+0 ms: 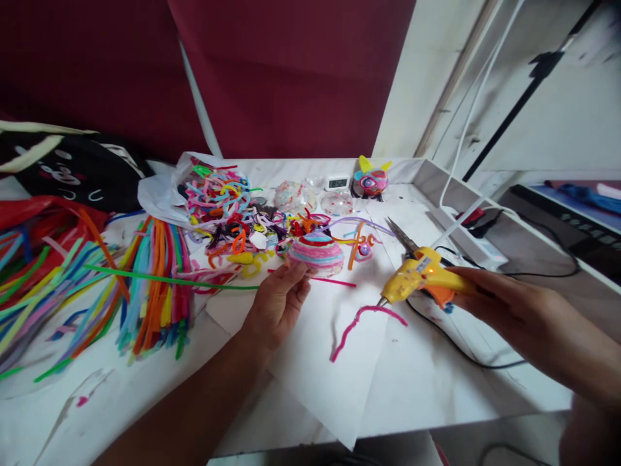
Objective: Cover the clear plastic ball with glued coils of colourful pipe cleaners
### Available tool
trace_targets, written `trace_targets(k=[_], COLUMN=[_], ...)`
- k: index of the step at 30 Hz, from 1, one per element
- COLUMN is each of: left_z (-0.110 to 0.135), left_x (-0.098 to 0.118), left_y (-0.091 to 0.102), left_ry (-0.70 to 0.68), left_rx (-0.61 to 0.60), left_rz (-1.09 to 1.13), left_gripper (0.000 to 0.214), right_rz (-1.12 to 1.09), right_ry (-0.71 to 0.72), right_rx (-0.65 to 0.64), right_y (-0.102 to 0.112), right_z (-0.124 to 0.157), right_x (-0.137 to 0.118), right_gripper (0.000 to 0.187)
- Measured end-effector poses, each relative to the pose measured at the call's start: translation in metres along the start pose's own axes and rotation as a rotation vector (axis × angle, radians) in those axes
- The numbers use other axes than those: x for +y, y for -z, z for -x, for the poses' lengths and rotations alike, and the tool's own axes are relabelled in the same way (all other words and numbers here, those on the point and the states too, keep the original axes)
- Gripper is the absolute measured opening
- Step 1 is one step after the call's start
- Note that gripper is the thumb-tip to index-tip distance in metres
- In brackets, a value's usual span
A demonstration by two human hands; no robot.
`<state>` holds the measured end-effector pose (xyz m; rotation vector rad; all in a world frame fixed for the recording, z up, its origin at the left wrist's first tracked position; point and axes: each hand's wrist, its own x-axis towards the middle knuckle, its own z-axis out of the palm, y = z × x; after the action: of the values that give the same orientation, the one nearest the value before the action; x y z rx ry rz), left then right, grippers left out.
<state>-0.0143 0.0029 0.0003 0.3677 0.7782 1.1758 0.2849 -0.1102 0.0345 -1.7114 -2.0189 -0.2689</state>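
Observation:
My right hand point(504, 304) grips a yellow hot glue gun point(420, 277) with an orange trigger, nozzle pointing left and down at the white paper point(320, 362). My left hand point(279, 301) rests on the table, fingertips touching a thin pink pipe cleaner by a dome wrapped in pink, blue and white pipe cleaners point(316, 254). A bent pink pipe cleaner point(361, 321) lies on the paper between my hands, below the nozzle.
Bundles of straight coloured pipe cleaners point(145, 285) lie at the left, a tangle of cut pieces point(228, 207) behind. Scissors point(402, 236) lie by the gun. A decorated ball point(371, 181), a small clock point(337, 182) and clear domes stand at the back. A power strip point(473, 243) sits right.

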Motion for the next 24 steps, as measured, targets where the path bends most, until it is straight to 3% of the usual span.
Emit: trace_targets(k=[3,15,24], left_z=[0.0,0.001,0.001], left_x=[0.0,-0.005,-0.002], left_y=[-0.002,-0.002,-0.003], left_ry=[0.001,0.021,-0.054], left_rx=[0.003,0.015,0.042], left_rz=[0.004,-0.003,-0.103], left_gripper=[0.011,0.011,0.026], right_rz=[0.012,0.284,0.118], right_ry=[-0.033,-0.132,-0.129], right_rx=[-0.063,0.293,0.474], right_y=[0.006,-0.009,-0.018], right_z=[-0.002,-0.001,0.009], right_x=[-0.003,-0.04,-0.053], right_gripper=[0.035,0.044,0.053])
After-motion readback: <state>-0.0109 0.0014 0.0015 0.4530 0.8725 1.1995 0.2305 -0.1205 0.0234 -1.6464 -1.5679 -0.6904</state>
